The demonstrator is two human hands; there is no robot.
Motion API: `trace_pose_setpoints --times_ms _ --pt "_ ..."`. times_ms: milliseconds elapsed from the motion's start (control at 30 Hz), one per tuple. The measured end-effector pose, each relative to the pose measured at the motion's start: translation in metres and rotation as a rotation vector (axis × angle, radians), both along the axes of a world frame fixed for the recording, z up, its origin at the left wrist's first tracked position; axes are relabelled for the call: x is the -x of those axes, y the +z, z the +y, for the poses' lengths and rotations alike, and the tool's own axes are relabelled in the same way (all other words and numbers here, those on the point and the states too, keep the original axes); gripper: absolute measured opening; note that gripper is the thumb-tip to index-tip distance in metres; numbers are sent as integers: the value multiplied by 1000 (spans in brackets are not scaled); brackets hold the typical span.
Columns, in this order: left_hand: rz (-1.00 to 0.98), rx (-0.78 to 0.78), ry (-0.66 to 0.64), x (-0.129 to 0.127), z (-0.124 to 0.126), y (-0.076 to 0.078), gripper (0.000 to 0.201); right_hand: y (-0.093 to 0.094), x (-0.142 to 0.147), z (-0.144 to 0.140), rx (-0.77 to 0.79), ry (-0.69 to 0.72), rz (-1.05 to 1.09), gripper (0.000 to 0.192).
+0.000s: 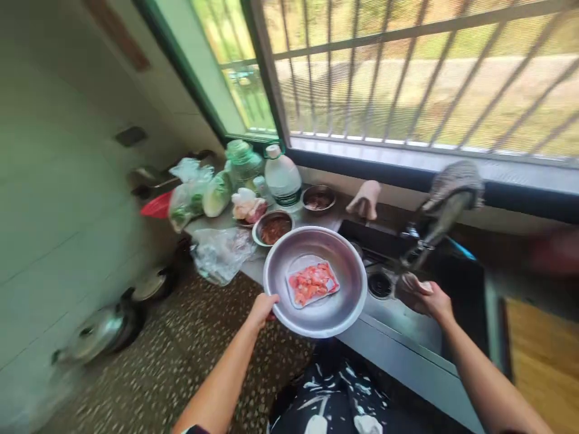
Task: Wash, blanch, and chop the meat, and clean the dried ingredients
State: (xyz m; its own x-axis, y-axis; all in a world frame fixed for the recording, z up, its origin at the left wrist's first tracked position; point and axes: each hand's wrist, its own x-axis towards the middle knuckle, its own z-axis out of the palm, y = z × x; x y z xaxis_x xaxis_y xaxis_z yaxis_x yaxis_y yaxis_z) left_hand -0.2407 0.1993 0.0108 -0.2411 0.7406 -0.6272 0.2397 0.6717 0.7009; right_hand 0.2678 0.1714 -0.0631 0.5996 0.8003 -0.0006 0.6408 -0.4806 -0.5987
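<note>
My left hand (262, 310) is closed on the left rim of a wide metal basin (350, 295), thumb on top. Inside the basin lies a white tray of pink-red chopped meat (313, 282). Off to the right, over the sink (402, 319), my right hand (438, 301) grips a limp grey-brown cloth (411, 293), which is blurred. The basin is held in front of the counter edge, just left of the sink drain (380, 284).
A faucet (418, 253) stands behind the sink, with a grey cloth (455, 181) near it. Along the counter are a bowl of dark food (274, 229), a smaller bowl (318, 198), a large white jug (281, 178), a crumpled plastic bag (221, 253) and bagged greens (190, 193).
</note>
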Motion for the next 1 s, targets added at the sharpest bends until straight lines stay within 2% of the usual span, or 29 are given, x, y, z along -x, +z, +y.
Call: trace_pose_setpoints --times_ms 67,133,233,400,567,700,800,900,1000 --pt "28 0 -144 -22 28 12 14 -8 -16 -2 28 -16 44 32" --pt "-3 45 -281 -56 56 18 13 -15 -31 -4 44 -13 97 34" --pt "-52 116 -425 -115 89 14 13 -19 -48 -12 53 -36 112 36" --pt "-76 198 -519 -191 116 -21 14 -16 -69 -29 45 -77 85 39" --pt "-94 264 -524 -239 123 -65 14 -14 -95 -39 17 -214 64 37" --pt "-119 322 -485 -265 121 -99 11 2 -109 -37 2 -349 22 39" --pt "-157 353 -456 -279 116 -120 10 18 -109 -33 -42 -409 24 42" --pt "-208 367 -435 -288 111 -134 12 25 -103 -29 -89 -422 73 46" --pt "-291 341 -392 -291 108 -141 15 18 -100 -29 -122 -347 156 47"
